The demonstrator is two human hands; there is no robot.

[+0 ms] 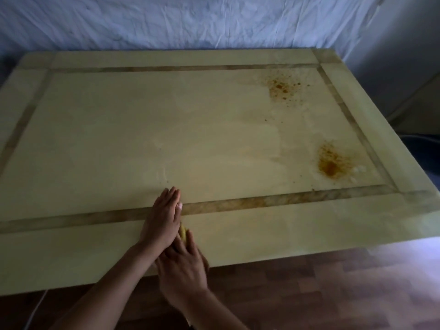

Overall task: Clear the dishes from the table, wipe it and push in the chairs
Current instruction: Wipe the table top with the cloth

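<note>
Head view. We see the table (119,115) with both hands at its near edge, left of centre. The left hand (164,217) lies flat on the top, fingers straight and pressed together, tips pointing far. The right hand (183,267) sits just nearer than it and touches it. Its fingers reach over a small yellow wiper (182,231), cloth or sponge, of which only a sliver shows between the hands; we cannot tell whether they curl round it. Two orange-brown stains mark the top. The near stain (333,164) lies well right of the hands and a little farther off. The far stain (283,88) lies beyond it, toward the far right corner. We judge wiping the step in hand. The right hand is nearer both stains, so the coming stroke should run rightward along the table's long axis.
</note>
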